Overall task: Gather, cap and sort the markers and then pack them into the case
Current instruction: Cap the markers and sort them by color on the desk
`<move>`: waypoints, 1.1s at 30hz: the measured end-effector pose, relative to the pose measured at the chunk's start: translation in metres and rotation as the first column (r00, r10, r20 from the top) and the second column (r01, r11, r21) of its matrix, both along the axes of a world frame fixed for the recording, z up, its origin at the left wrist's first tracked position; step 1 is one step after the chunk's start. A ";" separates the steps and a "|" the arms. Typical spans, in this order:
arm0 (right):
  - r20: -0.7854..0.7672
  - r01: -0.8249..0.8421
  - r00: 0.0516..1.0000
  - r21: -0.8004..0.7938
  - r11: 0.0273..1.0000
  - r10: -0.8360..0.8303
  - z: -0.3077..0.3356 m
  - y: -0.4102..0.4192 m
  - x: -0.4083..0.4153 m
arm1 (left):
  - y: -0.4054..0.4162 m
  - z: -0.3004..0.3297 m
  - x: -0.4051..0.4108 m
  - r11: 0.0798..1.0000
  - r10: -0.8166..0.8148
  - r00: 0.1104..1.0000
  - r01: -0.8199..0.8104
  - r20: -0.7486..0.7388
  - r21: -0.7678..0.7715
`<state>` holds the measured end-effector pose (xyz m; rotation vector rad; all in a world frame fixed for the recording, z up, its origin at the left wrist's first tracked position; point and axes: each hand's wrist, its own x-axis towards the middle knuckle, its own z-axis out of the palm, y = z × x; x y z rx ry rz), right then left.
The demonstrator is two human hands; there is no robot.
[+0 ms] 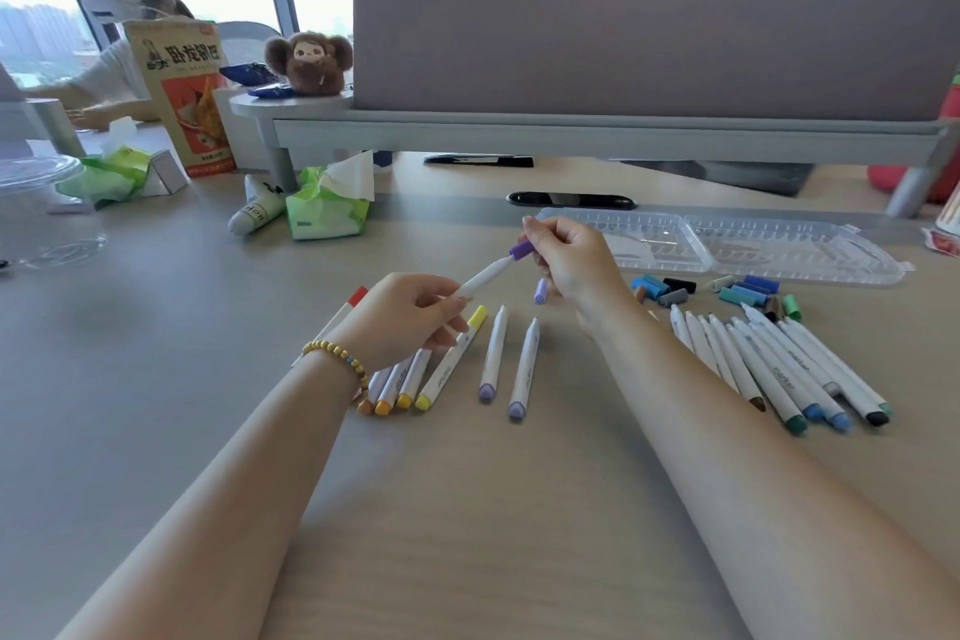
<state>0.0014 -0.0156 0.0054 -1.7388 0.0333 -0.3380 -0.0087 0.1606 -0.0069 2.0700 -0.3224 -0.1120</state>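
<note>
— What words can you read here?

— The word "marker" is on the white markers [792, 382] lying near the right edge of the table [208, 327]. It is also on the yellow marker [451, 359] in the middle.

— Anything else?

— The tall orange box [182, 94] at the far left corner has big Chinese letters on its front. A white tube [254, 213] next to it has dark letters too, but they are too small to read.

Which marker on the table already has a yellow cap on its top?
The yellow marker, lying just left of the two purple-ended markers. It wears a yellow cap at its far end, while the purple ones beside it show bare tips.
</note>
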 end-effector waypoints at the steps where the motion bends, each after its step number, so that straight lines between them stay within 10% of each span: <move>1: 0.005 -0.017 1.000 -0.013 1.000 0.017 -0.001 0.002 -0.001 | 0.000 0.000 0.000 1.000 0.002 1.000 -0.002 0.002 0.002; 16: 0.064 -0.104 0.992 -0.135 0.985 0.113 -0.003 0.024 0.000 | -0.011 0.005 -0.005 0.984 0.067 0.996 -0.076 0.066 0.159; 29: -0.067 0.093 0.993 -0.098 0.991 -0.100 -0.006 0.004 0.004 | -0.011 -0.003 -0.010 0.639 0.040 0.935 -0.295 0.352 0.710; 33: -0.075 0.099 0.991 -0.114 0.989 -0.107 -0.002 0.001 0.001 | -0.012 0.000 -0.012 0.709 0.059 0.929 -0.297 0.365 0.640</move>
